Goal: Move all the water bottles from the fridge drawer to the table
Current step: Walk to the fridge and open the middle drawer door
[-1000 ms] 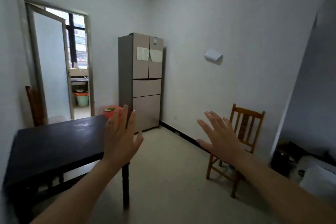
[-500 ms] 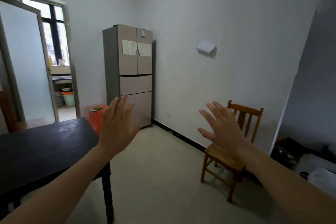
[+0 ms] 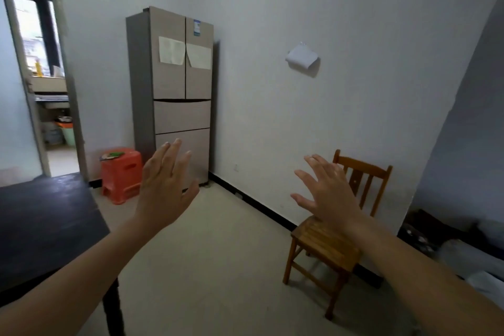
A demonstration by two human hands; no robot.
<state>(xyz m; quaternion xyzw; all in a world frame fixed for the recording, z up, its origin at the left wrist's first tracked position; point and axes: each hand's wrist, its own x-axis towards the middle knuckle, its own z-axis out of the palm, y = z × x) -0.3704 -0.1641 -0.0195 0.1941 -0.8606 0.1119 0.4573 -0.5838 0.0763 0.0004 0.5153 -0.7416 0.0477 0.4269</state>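
Bottles are not seen; presumably shut inside the fridge drawers (image 3: 182, 117) beyond the left hand (image 3: 166, 185). It and the right hand (image 3: 330, 194) are spread flat, nothing gripped. Cold, slick, full bottles are expected; the mid-body should be wrapped.

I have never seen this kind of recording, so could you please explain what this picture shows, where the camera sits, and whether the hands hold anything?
There is no machine here: a person wears a wide-angle camera on the head, looking forward and down past their bare arms. The left hand and right hand are raised, fingers spread, holding nothing. Ahead stands a beige fridge, its doors and drawers shut. A dark table is at the left, an orange plastic stool beside the fridge, a wooden chair at the right. No water bottles are in sight.
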